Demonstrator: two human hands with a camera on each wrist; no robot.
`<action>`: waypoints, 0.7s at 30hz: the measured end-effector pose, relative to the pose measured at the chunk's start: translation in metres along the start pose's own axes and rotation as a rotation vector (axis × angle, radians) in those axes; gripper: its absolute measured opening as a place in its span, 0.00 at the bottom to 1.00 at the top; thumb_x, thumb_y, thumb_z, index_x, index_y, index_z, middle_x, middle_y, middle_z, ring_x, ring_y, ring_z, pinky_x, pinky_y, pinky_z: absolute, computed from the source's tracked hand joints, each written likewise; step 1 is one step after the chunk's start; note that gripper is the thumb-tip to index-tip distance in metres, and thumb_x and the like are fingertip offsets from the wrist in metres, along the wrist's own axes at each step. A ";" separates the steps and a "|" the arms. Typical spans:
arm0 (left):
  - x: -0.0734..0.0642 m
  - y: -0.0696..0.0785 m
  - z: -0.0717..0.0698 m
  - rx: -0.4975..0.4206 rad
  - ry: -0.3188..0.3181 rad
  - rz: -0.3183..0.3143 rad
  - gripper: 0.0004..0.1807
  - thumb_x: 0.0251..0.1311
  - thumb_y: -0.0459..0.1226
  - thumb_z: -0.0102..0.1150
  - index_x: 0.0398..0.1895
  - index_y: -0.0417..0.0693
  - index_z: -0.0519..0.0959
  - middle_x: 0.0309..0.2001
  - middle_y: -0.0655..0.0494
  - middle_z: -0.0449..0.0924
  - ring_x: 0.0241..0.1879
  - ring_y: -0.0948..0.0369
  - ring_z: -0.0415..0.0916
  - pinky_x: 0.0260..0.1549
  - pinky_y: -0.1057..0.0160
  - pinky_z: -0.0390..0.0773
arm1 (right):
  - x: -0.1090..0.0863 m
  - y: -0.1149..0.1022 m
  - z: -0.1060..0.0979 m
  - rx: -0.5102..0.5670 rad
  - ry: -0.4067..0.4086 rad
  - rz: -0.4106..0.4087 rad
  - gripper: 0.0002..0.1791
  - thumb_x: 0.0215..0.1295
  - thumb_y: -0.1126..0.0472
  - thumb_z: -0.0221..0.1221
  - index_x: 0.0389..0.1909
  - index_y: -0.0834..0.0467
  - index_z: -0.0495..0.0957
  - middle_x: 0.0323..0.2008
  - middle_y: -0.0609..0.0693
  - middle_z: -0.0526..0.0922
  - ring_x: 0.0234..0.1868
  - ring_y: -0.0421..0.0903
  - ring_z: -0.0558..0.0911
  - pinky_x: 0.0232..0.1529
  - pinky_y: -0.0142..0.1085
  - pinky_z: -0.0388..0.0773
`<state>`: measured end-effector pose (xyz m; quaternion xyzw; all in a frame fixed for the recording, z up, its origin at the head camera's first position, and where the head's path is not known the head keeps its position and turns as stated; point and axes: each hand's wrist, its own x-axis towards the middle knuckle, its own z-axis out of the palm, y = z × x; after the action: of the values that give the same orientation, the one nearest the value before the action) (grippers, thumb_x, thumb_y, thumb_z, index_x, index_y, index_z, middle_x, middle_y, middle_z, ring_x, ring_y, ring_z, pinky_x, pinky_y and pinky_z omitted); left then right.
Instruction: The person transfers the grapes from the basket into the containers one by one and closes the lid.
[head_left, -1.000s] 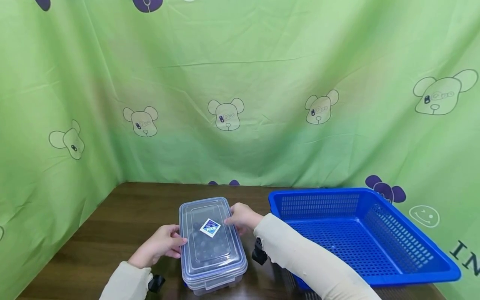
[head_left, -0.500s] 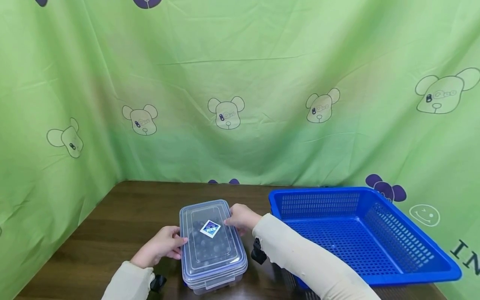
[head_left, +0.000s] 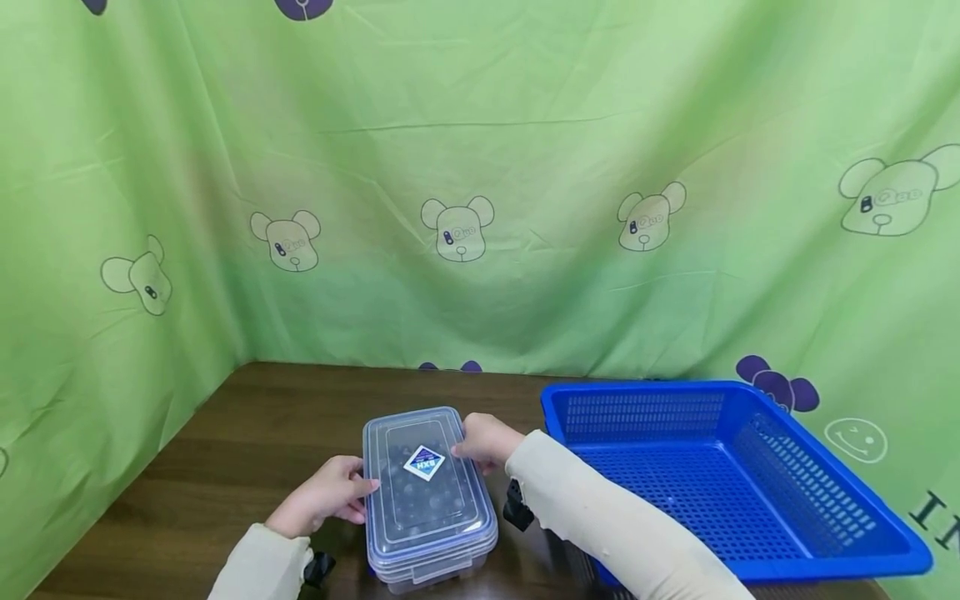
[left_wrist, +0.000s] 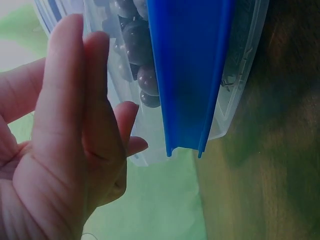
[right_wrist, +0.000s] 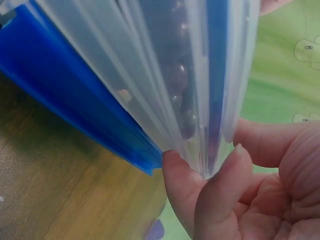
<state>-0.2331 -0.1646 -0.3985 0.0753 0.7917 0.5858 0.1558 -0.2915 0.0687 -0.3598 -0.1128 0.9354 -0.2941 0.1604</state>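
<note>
A clear plastic food container (head_left: 429, 517) with a translucent lid and a diamond-shaped sticker (head_left: 424, 463) lies lengthwise on the table. Dark, shiny round pieces (left_wrist: 139, 45) show through its wall. A blue plastic strip (left_wrist: 190, 75) runs along its side in the left wrist view, and blue plastic (right_wrist: 75, 95) shows again low down in the right wrist view. My left hand (head_left: 330, 493) holds the left long side, thumb over the lid's rim. On the opposite side, nearer the far end, my right hand (head_left: 486, 440) grips the edge, thumb on top. Its other fingers are under the rim.
A large blue mesh-walled basket (head_left: 825, 570) stands on the right of the brown wooden table (head_left: 300, 408), beside the right forearm. A green cloth (head_left: 525, 317) with bear drawings hangs behind and at both sides.
The container's far end sits slightly lower in the head view. Both hands keep their hold on its sides. The head view itself has shifted a little.
</note>
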 end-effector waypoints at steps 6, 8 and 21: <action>0.002 0.002 0.002 0.015 0.035 -0.025 0.13 0.63 0.25 0.52 0.45 0.19 0.68 0.24 0.50 0.73 0.15 0.63 0.72 0.19 0.66 0.79 | 0.006 0.002 -0.001 -0.021 -0.014 0.001 0.15 0.62 0.66 0.62 0.17 0.63 0.72 0.06 0.48 0.65 0.06 0.40 0.65 0.09 0.28 0.65; 0.001 0.002 0.003 0.013 0.038 -0.031 0.14 0.63 0.26 0.52 0.46 0.19 0.68 0.24 0.50 0.73 0.16 0.63 0.72 0.20 0.65 0.80 | 0.007 0.001 -0.001 -0.017 -0.020 0.016 0.14 0.62 0.66 0.62 0.18 0.63 0.72 0.07 0.49 0.66 0.06 0.40 0.66 0.09 0.28 0.65; -0.003 -0.002 0.005 -0.017 0.013 -0.029 0.16 0.65 0.27 0.50 0.49 0.18 0.66 0.23 0.51 0.76 0.16 0.64 0.72 0.19 0.67 0.79 | 0.003 -0.001 -0.001 -0.044 -0.013 -0.005 0.15 0.62 0.67 0.62 0.17 0.63 0.72 0.09 0.50 0.69 0.06 0.40 0.66 0.10 0.30 0.69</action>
<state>-0.2282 -0.1612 -0.4014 0.0587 0.7887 0.5907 0.1597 -0.2947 0.0670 -0.3594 -0.1207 0.9403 -0.2731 0.1633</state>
